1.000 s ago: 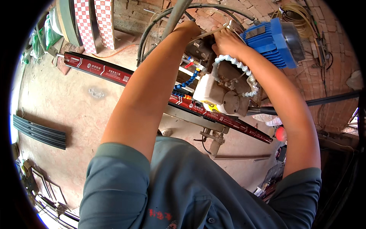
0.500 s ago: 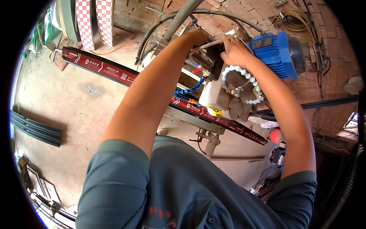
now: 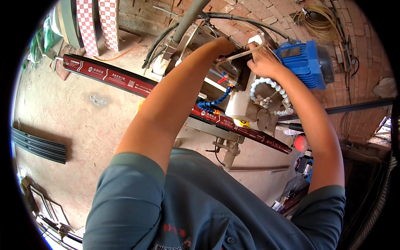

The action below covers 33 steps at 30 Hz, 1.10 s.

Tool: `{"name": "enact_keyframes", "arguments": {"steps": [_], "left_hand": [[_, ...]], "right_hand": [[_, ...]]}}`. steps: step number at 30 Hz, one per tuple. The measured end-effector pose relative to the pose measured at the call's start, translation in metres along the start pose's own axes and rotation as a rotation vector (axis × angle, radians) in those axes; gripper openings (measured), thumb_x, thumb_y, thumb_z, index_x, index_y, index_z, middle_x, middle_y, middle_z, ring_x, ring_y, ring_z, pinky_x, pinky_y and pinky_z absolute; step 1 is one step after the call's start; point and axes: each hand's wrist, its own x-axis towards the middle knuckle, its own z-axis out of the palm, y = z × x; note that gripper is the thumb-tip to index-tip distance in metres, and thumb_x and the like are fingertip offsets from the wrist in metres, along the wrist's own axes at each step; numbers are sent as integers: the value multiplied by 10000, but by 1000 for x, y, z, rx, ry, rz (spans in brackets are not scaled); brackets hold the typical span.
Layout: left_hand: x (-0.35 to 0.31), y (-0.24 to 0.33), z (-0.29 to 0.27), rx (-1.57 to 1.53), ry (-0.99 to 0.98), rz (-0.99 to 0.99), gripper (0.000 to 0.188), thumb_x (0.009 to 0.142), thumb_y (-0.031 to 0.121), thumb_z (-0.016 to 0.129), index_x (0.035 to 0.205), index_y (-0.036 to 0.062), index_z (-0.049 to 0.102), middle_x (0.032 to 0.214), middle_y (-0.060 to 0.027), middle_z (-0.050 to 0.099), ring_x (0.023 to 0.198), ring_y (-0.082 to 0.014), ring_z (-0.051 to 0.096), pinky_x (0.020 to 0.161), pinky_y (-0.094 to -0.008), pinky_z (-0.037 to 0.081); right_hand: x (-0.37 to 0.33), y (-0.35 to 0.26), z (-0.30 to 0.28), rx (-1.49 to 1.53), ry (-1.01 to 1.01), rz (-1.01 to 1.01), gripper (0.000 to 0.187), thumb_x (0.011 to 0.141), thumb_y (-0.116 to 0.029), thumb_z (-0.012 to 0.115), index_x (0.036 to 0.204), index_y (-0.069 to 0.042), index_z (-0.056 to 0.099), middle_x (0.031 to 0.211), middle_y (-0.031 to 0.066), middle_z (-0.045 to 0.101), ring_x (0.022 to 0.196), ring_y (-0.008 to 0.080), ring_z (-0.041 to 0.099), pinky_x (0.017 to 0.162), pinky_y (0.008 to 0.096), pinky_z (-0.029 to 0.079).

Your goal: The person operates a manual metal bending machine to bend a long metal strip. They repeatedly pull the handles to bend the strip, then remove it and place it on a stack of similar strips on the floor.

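Observation:
Both my hands reach to the far side of a machine with a blue finned motor [image 3: 298, 62]. My left hand [image 3: 225, 46] is at the machine's top behind the pale hose [image 3: 236, 56]; its fingers are mostly hidden. Beside the motor, my right hand [image 3: 266, 62] has its fingers curled in at the hose's upper end, next to a white piece [image 3: 256, 40]; what they grip is hidden. Below the hands are a blue segmented coolant hose [image 3: 216, 101], a white segmented hose [image 3: 266, 80] and a pale machine housing [image 3: 241, 106]. A long red-wrapped profile [image 3: 109, 77] passes beneath them.
Checkered strips [image 3: 88, 29] lean at the far left. Dark profiles [image 3: 38, 143] lie on the floor at left. Coiled hose [image 3: 318, 21] rests by the bricks at far right. A thick grey pipe [image 3: 189, 18] rises beside my left hand. A red ball-shaped knob [image 3: 301, 143] sits right of the profile.
The machine and profile sit slightly differently in the picture as the view has shifted. My left hand has moved a little right, and the pale hose bends lower. My right hand stays beside the motor.

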Motion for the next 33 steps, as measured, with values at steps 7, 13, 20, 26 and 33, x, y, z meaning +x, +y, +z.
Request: {"name": "enact_keyframes", "arguments": {"steps": [7,13,20,26,33], "left_hand": [[-14,5,-5,-3,-28,-24,533,916,475,606,601,47,576,476,-44,483,367,-145,434,366,-319,333],[-23,11,-2,-24,-26,-5,530,909,466,624,602,39,557,485,-35,456,382,-127,418,358,-290,324],[-15,10,0,-103,-36,-48,478,899,452,650,673,35,591,528,-27,469,395,-122,406,354,-275,346],[-9,3,1,-125,-74,-7,422,907,435,638,722,57,609,526,-6,465,391,-101,381,359,-251,347],[-5,3,8,-136,-45,-33,369,934,383,608,737,71,600,566,14,482,416,-92,398,365,-230,347]], "right_hand": [[-2,-6,-9,-34,-39,9,671,898,-324,489,1419,51,296,1426,302,378,1361,391,339,1143,426,269],[-1,-7,-9,-36,-44,11,578,892,-321,505,1321,44,380,1307,308,492,1255,415,450,1078,450,347],[-2,-5,-9,13,-14,9,448,879,-302,535,1179,10,421,1226,298,539,1202,418,489,1032,465,387],[-4,-6,-8,6,0,-7,418,880,-292,532,1158,1,424,1223,292,538,1204,414,488,1032,479,376],[-3,-7,-6,-29,-30,-28,412,872,-273,538,1159,-3,420,1225,298,531,1213,421,475,1044,483,361]]}}
